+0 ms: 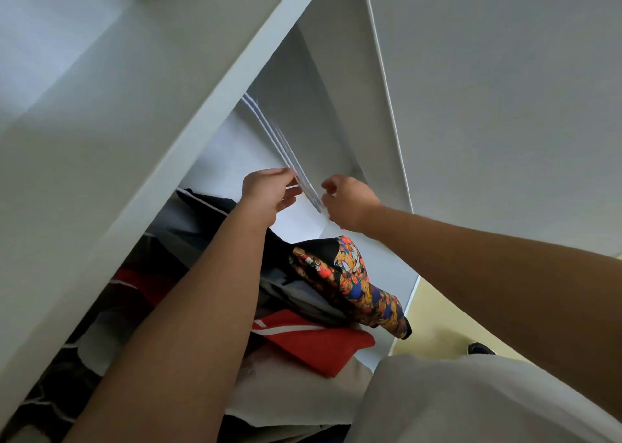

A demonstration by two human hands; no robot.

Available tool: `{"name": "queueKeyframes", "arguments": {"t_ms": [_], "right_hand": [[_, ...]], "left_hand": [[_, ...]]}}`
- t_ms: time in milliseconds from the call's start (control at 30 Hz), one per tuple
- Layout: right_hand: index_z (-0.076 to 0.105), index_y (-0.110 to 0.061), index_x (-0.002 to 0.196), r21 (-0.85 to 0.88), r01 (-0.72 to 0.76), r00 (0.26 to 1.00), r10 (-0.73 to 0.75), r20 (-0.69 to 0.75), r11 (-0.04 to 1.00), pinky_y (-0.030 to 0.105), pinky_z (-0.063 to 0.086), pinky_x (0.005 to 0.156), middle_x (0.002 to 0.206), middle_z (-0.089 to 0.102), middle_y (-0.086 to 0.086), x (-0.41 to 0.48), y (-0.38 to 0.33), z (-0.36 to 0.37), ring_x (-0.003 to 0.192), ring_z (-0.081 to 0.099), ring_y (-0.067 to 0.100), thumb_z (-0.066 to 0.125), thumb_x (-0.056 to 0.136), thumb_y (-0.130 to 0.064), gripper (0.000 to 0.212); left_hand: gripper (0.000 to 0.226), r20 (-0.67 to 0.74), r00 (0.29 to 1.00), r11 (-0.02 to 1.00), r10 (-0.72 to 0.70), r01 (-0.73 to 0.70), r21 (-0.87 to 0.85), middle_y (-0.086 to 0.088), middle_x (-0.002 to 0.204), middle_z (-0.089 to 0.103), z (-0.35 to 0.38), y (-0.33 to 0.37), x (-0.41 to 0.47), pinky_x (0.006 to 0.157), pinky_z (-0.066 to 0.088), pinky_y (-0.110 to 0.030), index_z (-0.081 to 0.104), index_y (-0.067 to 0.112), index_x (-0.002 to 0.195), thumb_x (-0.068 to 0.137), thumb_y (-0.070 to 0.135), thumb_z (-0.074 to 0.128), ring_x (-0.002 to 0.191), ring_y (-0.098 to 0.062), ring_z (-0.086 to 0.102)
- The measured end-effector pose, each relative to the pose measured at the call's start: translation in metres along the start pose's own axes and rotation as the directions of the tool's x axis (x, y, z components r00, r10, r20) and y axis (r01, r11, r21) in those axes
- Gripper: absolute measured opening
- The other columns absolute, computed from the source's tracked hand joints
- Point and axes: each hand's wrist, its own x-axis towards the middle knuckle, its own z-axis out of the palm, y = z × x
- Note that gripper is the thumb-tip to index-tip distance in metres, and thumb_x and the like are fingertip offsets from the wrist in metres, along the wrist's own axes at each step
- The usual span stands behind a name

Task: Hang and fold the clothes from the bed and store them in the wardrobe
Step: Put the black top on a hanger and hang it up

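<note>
- We see both arms reaching up into the white wardrobe (215, 106).
- Our left hand (269, 193) has its fingers (291, 192) curled round a thin bar of the white hangers (286, 146), which are bunched together high inside.
- Our right hand (350, 202) is at the bunch's lower end, fingers curled; we cannot tell whether they pinch it.
- Below the arms, clothes lie heaped in the wardrobe: a colourful printed garment (356, 281) over a red garment (316, 341).

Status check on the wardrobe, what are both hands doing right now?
Left hand pinching white hangers. Right hand curled at their lower end, grip unclear. Clothes piled underneath.
</note>
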Motion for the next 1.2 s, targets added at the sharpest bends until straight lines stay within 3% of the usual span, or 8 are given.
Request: {"name": "queueKeyframes", "arguments": {"t_ms": [200,400,600,733,867,1000,1133,1200], "right_hand": [[0.058,-0.016,0.133,-0.040,0.002,0.997,-0.006,-0.083,0.999,0.028,0.046,0.074,0.117,0.067,0.007,0.010,0.002,-0.016,0.092,0.063,0.024,0.046,0.104,-0.028,0.034],[0.057,-0.014,0.136,-0.068,-0.013,0.982,0.000,-0.189,0.998,0.029,0.044,0.093,0.132,0.062,0.012,0.017,0.005,-0.037,0.120,0.057,0.031,0.051,0.102,-0.024,0.037],[0.063,-0.020,0.124,-0.085,-0.007,0.990,-0.005,-0.144,0.996,0.026,0.042,0.074,0.115,0.067,0.009,0.023,0.005,-0.048,0.089,0.059,0.025,0.052,0.099,-0.022,0.028],[0.063,-0.023,0.125,-0.089,-0.021,0.992,0.009,-0.128,0.996,0.025,0.044,0.078,0.120,0.065,0.007,0.029,0.009,-0.054,0.101,0.062,0.026,0.054,0.096,-0.020,0.030],[0.064,-0.025,0.119,-0.090,-0.027,0.993,0.016,-0.121,0.996,0.024,0.042,0.072,0.108,0.064,0.003,0.036,0.014,-0.060,0.085,0.057,0.020,0.054,0.096,-0.021,0.026],[0.064,-0.026,0.117,-0.118,-0.008,0.991,-0.007,-0.133,0.993,0.024,0.041,0.072,0.108,0.067,0.001,0.042,0.017,-0.065,0.086,0.055,0.019,0.055,0.095,-0.022,0.024],[0.062,-0.023,0.119,-0.135,0.006,0.992,-0.022,-0.122,0.991,0.026,0.042,0.073,0.111,0.068,0.003,0.045,0.021,-0.067,0.088,0.056,0.020,0.055,0.095,-0.023,0.024],[0.062,-0.023,0.120,-0.150,0.009,0.992,-0.028,-0.124,0.989,0.027,0.044,0.075,0.113,0.068,0.003,0.046,0.022,-0.070,0.092,0.059,0.022,0.054,0.096,-0.021,0.026]], "left_hand": [[0.013,0.096,0.995,0.993,0.013,-0.001,-0.115,-0.007,0.077,0.075,0.022,0.013,-0.001,0.062,0.061,-0.026,0.069,0.004,0.107,0.094,0.005,0.066,0.072,-0.021,0.076],[0.006,0.108,0.994,0.979,-0.007,0.028,-0.201,-0.007,0.089,0.075,0.038,0.029,0.006,0.064,0.061,-0.029,0.065,0.008,0.100,0.098,0.014,0.063,0.073,-0.020,0.076],[0.012,0.056,0.998,0.983,-0.007,0.017,-0.185,-0.006,0.083,0.071,0.051,0.043,0.019,0.067,0.062,-0.030,0.063,0.007,0.091,0.096,0.016,0.067,0.066,-0.020,0.070],[0.018,-0.030,1.000,0.982,-0.003,-0.002,-0.190,-0.010,0.090,0.068,0.055,0.051,0.028,0.075,0.063,-0.035,0.061,0.003,0.090,0.096,0.019,0.069,0.072,-0.025,0.068],[0.020,-0.092,0.996,0.963,-0.009,-0.017,-0.270,-0.014,0.105,0.066,0.051,0.062,0.041,0.082,0.062,-0.036,0.056,0.001,0.098,0.101,0.020,0.060,0.089,-0.027,0.073],[0.024,-0.178,0.983,0.957,-0.037,-0.017,-0.291,-0.008,0.092,0.066,0.041,0.073,0.059,0.083,0.062,-0.033,0.059,0.000,0.103,0.101,0.023,0.060,0.077,-0.018,0.072],[0.025,-0.107,0.994,0.954,-0.002,-0.030,-0.298,-0.014,0.125,0.067,0.040,0.074,0.068,0.081,0.061,-0.026,0.054,0.004,0.109,0.102,0.028,0.058,0.094,-0.019,0.072],[0.022,-0.066,0.998,0.949,0.000,-0.020,-0.315,-0.015,0.127,0.066,0.042,0.075,0.069,0.073,0.061,-0.023,0.053,0.003,0.106,0.103,0.024,0.054,0.086,-0.017,0.070]]}}
